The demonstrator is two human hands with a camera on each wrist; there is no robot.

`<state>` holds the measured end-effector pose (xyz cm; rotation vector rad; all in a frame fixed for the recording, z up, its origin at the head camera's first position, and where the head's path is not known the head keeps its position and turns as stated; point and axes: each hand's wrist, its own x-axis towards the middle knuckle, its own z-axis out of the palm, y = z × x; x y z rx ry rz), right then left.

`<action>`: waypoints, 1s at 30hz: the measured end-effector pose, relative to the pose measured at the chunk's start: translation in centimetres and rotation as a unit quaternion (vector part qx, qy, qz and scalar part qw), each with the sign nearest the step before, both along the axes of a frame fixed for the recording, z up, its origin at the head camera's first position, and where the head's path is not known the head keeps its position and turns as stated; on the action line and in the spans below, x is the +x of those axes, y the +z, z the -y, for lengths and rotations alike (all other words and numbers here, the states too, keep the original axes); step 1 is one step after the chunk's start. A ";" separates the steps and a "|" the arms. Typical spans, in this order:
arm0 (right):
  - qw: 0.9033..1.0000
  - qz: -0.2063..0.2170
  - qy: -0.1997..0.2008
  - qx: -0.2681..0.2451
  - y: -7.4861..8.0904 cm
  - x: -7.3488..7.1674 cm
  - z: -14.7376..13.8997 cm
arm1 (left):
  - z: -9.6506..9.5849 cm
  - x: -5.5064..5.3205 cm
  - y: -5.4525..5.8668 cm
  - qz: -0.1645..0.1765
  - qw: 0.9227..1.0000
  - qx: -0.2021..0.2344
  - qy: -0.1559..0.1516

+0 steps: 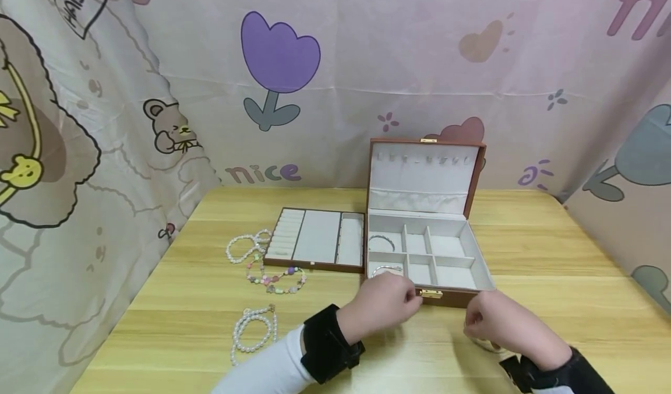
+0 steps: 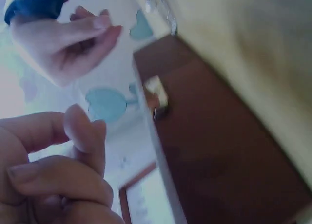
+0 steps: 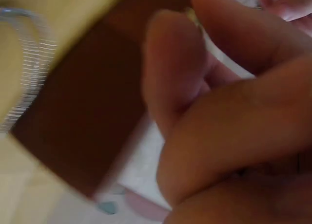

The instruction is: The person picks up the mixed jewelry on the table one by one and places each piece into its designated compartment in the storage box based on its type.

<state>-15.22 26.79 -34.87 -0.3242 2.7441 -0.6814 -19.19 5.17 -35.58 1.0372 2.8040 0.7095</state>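
My left hand (image 1: pixel 385 303) hovers at the front left of a brown jewelry box (image 1: pixel 458 298), fingers curled, with nothing seen between them. The right hand (image 1: pixel 505 324) is off the box's front right corner. Its fingers bend loosely and show nothing held in the right wrist view. Below it a silvery bracelet (image 3: pixel 34 63) lies on the table beside that corner. The box's lid stands up, and its pale inside is split into several compartments. One bracelet (image 1: pixel 382 238) lies in the back left compartment, another bracelet (image 1: pixel 387 267) in the front left one, partly hidden by my left hand.
Left of the box lies a divided tray (image 1: pixel 317 236) with ring rolls. Further left on the wooden table (image 1: pixel 183 301) are white pearl bracelets (image 1: pixel 240 249), colourful beaded bracelets (image 1: pixel 285 291) and a coiled pearl necklace (image 1: pixel 254 347). Printed cloth (image 1: pixel 341 120) hangs behind.
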 end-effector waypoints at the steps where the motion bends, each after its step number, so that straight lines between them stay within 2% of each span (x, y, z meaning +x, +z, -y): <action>1: 1.000 0.006 -0.008 0.005 -0.5 0.2 -0.3 | -0.3 0.2 -0.2 0.000 1.000 -0.010 -0.008; 4: 0.999 -0.005 -0.014 0.030 -1.9 0.5 -0.8 | -0.9 0.6 -1.0 0.002 0.999 -0.036 -0.020; 7: 0.998 -0.040 0.002 0.047 -3.0 0.9 -1.2 | -1.4 0.7 -1.7 0.016 0.998 -0.052 -0.019; 13: 0.996 -0.075 0.003 0.053 -4.2 1.2 -1.1 | -2.1 0.5 -2.2 0.043 0.996 -0.071 -0.014; 21: 0.987 -0.074 -0.084 0.114 -4.5 1.3 -0.1 | -2.5 0.2 -2.6 0.047 0.995 -0.087 -0.017; 25: 0.983 -0.092 -0.091 0.129 -4.5 1.4 0.3 | -2.6 0.0 -2.5 0.054 0.994 -0.094 -0.015; 30: 0.984 -0.075 -0.097 0.131 -4.2 1.5 1.0 | -2.8 0.0 -2.5 0.054 0.993 -0.106 -0.011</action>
